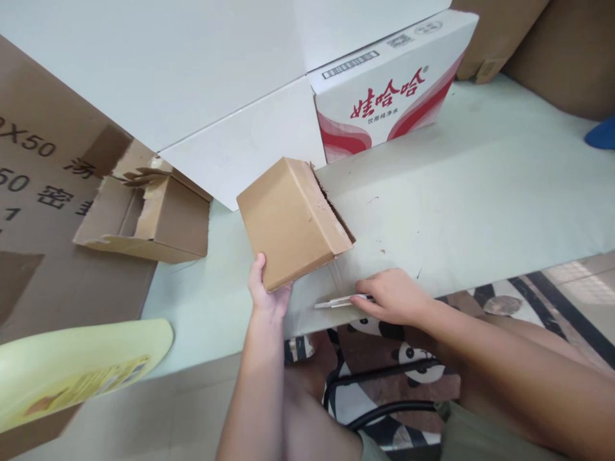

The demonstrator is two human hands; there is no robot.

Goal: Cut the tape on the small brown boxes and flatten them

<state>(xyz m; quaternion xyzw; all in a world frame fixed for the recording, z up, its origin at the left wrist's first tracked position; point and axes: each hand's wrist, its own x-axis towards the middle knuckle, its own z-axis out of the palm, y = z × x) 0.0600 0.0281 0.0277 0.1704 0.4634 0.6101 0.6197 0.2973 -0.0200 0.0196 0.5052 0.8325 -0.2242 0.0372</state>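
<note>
My left hand grips the near lower corner of a small brown cardboard box, thumb on its face and fingers underneath. The box is tilted, and its right edge is rough and torn-looking. Just right of it, my right hand is closed around a utility knife, whose blade points left toward my left wrist. A gap separates the blade from the box. Part of the knife's handle is hidden inside my fist.
A pale green tabletop carries small scraps. Behind stand a white-and-red carton and white panels. To the left are an open cardboard box, a large printed carton and a yellow-green bottle. A blue object sits far right.
</note>
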